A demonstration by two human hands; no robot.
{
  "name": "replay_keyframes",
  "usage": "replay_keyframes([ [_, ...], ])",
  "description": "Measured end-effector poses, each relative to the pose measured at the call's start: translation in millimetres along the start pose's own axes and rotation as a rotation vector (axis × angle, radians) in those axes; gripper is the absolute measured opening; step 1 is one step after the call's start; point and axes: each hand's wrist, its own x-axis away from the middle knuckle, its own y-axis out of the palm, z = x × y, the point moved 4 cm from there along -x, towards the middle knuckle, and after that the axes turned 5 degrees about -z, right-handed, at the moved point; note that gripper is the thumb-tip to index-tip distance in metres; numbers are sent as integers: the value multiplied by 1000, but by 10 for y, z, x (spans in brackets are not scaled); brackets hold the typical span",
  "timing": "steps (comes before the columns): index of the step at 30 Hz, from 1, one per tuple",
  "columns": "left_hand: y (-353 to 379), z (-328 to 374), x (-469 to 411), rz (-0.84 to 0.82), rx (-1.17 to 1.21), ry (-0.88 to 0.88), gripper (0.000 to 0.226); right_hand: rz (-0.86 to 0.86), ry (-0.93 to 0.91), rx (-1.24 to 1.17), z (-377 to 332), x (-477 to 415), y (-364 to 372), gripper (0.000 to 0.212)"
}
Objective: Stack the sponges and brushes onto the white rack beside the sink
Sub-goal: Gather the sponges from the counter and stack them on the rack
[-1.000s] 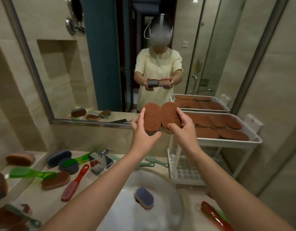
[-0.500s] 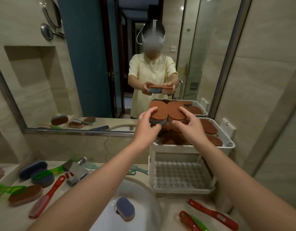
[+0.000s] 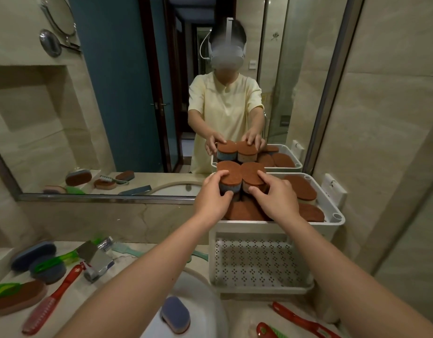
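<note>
The white two-tier rack [image 3: 337, 217] stands right of the sink, its top tray holding several brown-topped oval sponges. My left hand [image 3: 211, 198] grips a blue sponge with a brown top [image 3: 229, 175] at the tray's left end. My right hand [image 3: 275, 198] grips a pink sponge with a brown top [image 3: 252, 174] right beside it. Both sponges sit upright on top of the sponges lying in the tray. The rack's perforated lower shelf [image 3: 257, 262] is bare.
A blue sponge [image 3: 175, 314] lies in the sink basin [image 3: 201, 289]. On the left counter lie a red brush [image 3: 53, 300], a green brush [image 3: 54, 261], blue sponges [image 3: 32, 254] and a brown sponge [image 3: 19, 297]. Red brushes [image 3: 298, 319] lie by the rack's foot. The mirror hangs behind.
Both hands have lowered the two sponges from mid-air down onto the sponges in the rack's top tray. My view has shifted right, toward the rack.
</note>
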Motion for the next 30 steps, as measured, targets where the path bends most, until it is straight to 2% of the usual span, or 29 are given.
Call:
replay_keyframes([
  [9, 51, -10, 32, 86, -263, 34, 52, 110, 2, 165, 36, 48, 65, 53],
  [15, 29, 12, 54, 72, -260, 26, 56, 112, 17, 146, 17, 66, 51, 52],
  [19, 15, 2, 65, 28, -169, -25, 67, 76, -5, 117, -14, 86, 52, 54],
  [23, -24, -23, 143, -54, 19, -49, 74, 122, -98, 46, -89, 152, -17, 50],
  [26, -105, -65, 297, -10, 112, -42, 69, 172, -189, -7, -218, 252, -45, 45],
  [30, -307, -169, 568, 103, 240, -24, 48, 198, -391, -193, -597, 491, 42, 38],
])
